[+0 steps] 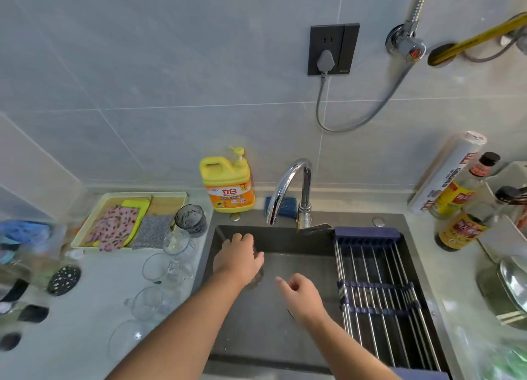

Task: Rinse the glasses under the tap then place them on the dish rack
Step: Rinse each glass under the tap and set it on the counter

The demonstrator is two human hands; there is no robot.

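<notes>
Over the dark sink [273, 337], my left hand [238, 258] grips a clear glass [256, 281] from above. Most of that glass is hidden under the hand. My right hand [302, 297] hovers to its right with loosely curled fingers and holds nothing. The chrome tap [288, 185] arches above the sink's back edge, and no water stream shows. A roll-up dish rack [376, 280] of metal rods spans the sink's right side and is bare. Several more glasses stand on the left counter, among them a dark one [190, 218] and clear ones [178, 242] [148, 302].
A yellow detergent bottle [228, 183] and a blue sponge [281, 205] sit behind the sink. A tray of cloths [128, 223] lies at the back left. Sauce bottles [459, 225], a wrap roll [447, 174] and a metal pot [510, 288] crowd the right counter.
</notes>
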